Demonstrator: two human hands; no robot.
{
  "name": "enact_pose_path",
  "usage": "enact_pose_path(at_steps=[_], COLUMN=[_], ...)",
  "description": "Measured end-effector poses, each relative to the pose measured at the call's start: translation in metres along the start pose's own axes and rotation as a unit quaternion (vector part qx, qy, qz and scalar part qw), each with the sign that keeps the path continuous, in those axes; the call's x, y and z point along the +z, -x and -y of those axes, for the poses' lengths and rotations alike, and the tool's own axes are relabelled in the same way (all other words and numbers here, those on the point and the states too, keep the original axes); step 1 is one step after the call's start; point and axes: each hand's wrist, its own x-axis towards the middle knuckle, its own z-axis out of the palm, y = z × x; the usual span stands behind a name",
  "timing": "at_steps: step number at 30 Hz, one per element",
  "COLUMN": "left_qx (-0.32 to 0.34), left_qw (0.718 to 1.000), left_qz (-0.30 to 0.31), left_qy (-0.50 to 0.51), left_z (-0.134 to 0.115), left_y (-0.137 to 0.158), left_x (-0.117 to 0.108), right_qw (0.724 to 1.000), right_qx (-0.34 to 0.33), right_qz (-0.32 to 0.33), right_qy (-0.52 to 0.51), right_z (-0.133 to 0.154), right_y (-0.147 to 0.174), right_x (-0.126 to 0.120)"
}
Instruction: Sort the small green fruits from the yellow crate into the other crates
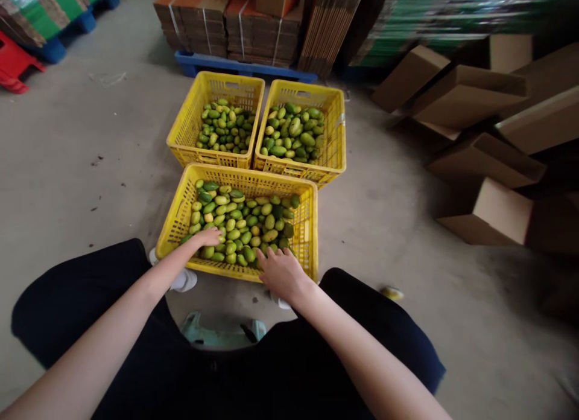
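Observation:
A yellow plastic crate [313, 227] stands right in front of my knees, its floor covered with small green and yellowish mangoes [244, 221]. My left hand [208, 236] reaches over its near left part, the fingers and thumb closed about a green mango [221, 239] among the others. Over the near wall, towards the right corner, is my right hand [281, 271], palm down. Its fingers are spread and their tips touch or hover just above the mangoes; which of the two I cannot tell. No fruit shows in the right hand.
Two more yellow crates with mangoes, one on the left [181, 136] and one on the right [339, 142], adjoin the far side. Behind them, flattened cartons [194, 28] lie on a blue pallet [244, 65]. Open cardboard boxes [470, 94] crowd the right. A mango [391, 293] lies on the floor.

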Motion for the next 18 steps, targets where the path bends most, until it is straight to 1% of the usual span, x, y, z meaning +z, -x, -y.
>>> enact_pose_path(at_steps=[3, 8, 12, 16, 18], left_qx=[-0.045, -0.072, -0.072, -0.066, -0.055], left_qw=[0.999, 0.997, 0.995, 0.987, 0.979], left_qz=[0.011, -0.006, -0.017, 0.005, 0.010], left_qy=[-0.002, 0.024, 0.070, 0.149, 0.197], left_z=[0.000, -0.008, -0.008, -0.006, -0.009], left_y=[0.007, 0.022, 0.027, 0.032, 0.038], left_x=[-0.006, -0.004, -0.003, -0.017, -0.025], right_qw=[1.000, 1.000, 0.999, 0.999, 0.999], right_qx=[0.001, -0.004, -0.018, -0.026, -0.024], right_qz=[0.004, -0.013, -0.021, -0.023, -0.019], right_qy=[0.013, 0.018, 0.027, 0.031, 0.029], right_z=[0.002, 0.007, 0.010, 0.012, 0.012], right_y=[0.000, -0.002, -0.004, -0.006, -0.007], right_x=[-0.004, -0.009, -0.010, -0.012, -0.016])
